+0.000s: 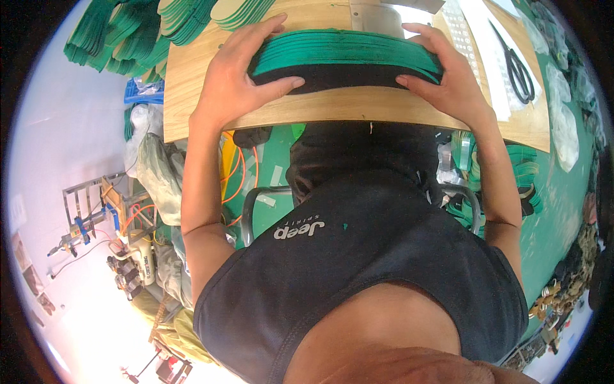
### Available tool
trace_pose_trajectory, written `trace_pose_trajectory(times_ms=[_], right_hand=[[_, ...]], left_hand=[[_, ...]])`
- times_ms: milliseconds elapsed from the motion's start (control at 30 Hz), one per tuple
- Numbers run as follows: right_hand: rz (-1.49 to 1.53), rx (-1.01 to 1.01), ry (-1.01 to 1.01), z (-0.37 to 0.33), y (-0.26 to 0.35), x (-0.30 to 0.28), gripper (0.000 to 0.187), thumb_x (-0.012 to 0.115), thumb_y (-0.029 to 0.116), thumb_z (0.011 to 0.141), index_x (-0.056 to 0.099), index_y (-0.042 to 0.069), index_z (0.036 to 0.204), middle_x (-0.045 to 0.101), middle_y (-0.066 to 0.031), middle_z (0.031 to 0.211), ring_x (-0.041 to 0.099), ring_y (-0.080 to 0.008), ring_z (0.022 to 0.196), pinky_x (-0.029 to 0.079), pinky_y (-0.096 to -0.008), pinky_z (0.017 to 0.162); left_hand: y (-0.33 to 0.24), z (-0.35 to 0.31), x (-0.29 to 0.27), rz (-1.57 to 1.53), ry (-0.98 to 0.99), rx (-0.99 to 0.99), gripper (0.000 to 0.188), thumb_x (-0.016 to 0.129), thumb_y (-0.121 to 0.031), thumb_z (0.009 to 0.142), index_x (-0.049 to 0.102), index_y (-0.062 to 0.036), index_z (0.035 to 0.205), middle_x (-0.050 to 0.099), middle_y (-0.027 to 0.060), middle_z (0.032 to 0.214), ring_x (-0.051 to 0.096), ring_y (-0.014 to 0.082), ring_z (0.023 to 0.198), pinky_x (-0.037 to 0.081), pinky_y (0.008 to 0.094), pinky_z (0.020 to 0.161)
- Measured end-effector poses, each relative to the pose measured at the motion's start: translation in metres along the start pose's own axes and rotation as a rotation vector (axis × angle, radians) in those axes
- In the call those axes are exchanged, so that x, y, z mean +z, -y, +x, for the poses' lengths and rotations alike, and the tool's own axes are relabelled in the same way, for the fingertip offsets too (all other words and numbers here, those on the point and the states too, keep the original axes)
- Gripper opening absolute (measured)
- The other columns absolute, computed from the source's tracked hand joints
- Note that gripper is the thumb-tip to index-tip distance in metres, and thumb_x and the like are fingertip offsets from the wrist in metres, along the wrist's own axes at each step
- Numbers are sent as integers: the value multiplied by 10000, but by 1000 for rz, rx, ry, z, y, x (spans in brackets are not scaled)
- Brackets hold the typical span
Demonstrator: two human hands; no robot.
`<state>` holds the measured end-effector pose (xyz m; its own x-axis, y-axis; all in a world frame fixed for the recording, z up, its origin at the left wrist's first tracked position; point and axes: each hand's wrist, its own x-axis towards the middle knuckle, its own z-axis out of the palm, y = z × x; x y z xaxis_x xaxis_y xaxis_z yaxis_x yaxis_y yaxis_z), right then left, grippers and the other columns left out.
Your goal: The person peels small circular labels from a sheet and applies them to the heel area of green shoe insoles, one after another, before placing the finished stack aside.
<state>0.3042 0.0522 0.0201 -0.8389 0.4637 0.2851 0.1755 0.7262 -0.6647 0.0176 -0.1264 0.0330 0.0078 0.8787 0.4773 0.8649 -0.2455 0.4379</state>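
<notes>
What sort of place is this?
Probably a workshop, perhaps for shoe parts: a held stack of green-and-black pieces, more green insole-like stacks, black scissors and a wooden worktable.

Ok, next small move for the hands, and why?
Probably press the green stack gently inward to even it: left hand and right hand bracket its two ends, and the layers look slightly splayed toward the right end.

Wall (70,147) kinda washed out, lower left totally blown out by glare; edges bent, corners blacked out.
</notes>
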Motion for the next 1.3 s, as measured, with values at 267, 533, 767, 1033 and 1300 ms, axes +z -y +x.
trace_pose_trajectory(times_ms=[267, 533, 767, 1033, 1300], right_hand=[[-235, -268, -61, 5, -10, -1, 551, 803, 159, 795, 566, 84, 1286, 607, -98, 1110, 603, -263, 1042, 470, -325, 904], [-91, -160, -103, -11, -14, 3, 562, 818, 154, 781, 568, 68, 1276, 617, -81, 1097, 606, -212, 1018, 466, -307, 912], [222, 17, -91, -24, -30, 7, 581, 789, 67, 784, 555, 69, 1316, 586, -87, 1207, 575, -207, 1126, 443, -287, 970], [-115, 472, -129, -5, 0, -4, 287, 585, 133, 962, 596, 4, 1217, 657, -100, 1088, 646, -193, 916, 518, -322, 836], [798, 427, -425, -28, -21, 35, 505, 269, 353, 1080, 421, 21, 1429, 539, -116, 1363, 492, -191, 1197, 383, -340, 1043]], left_hand=[[-8, -5, 17, -37, -76, -57, 759, 899, -142, 615, 589, -49, 1301, 643, 159, 1206, 627, 274, 1070, 477, 348, 949], [10, -16, 26, -72, -179, 66, 692, 888, -262, 656, 617, -66, 1262, 639, 141, 1071, 623, 283, 995, 488, 345, 887], [10, -15, 27, -323, -123, -265, 568, 783, -253, 798, 608, -37, 1293, 647, 123, 1180, 619, 216, 1051, 468, 323, 945], [25, -18, 38, -538, -182, -550, 580, 499, -431, 999, 530, 33, 1348, 585, 206, 1310, 547, 267, 1233, 387, 365, 1074], [4, -7, 50, -790, -210, -536, 946, 204, -731, 945, 404, 61, 1423, 456, 255, 1444, 421, 349, 1366, 310, 456, 1151]])
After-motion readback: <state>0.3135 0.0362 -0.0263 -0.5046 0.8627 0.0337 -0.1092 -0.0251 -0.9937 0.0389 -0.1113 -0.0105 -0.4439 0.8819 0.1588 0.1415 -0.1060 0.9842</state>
